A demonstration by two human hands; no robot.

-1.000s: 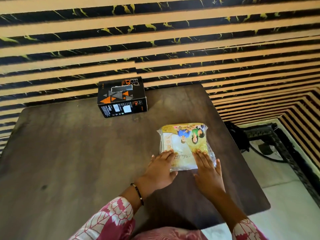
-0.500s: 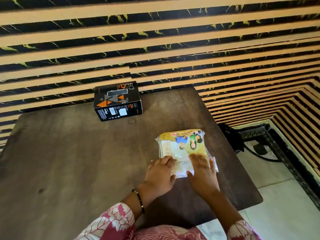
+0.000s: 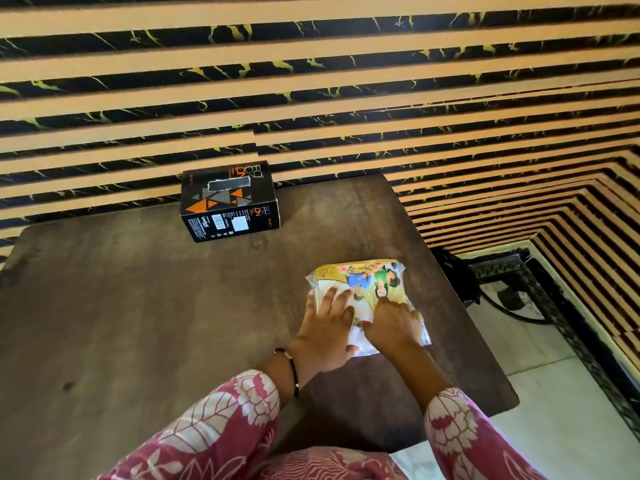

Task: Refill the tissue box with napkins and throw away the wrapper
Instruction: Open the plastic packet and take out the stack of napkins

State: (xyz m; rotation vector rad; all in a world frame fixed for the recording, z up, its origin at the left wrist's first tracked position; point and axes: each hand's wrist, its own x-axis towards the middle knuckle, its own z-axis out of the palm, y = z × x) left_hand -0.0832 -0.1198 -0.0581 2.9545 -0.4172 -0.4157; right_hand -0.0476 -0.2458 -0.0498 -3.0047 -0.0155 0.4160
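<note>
both hands press the napkin pack (image 3: 363, 292) flat near the bench's (image 3: 138, 306) right edge, left hand (image 3: 325, 332) fingers straight, right hand (image 3: 391, 323) grip unclear, likely steadying it to open; tissue box (image 3: 228, 202) waits at the far edge.

Both forearms reach forward from the bottom edge of the head view, each in a pink sleeve with a white flower print pushed back from the wrist. The left hand (image 3: 327, 336) lies palm down with its fingers (image 3: 330, 299) spread and fairly straight, pointing away from the body, thumb tucked towards the right. A thin dark band circles the left wrist. The right hand (image 3: 391, 327) lies just beside it, also palm down, knuckles raised a little and fingers bent slightly downward at the tips. The two thumbs are close together, nearly touching. Neither hand shows a closed grip; both press flat
</note>
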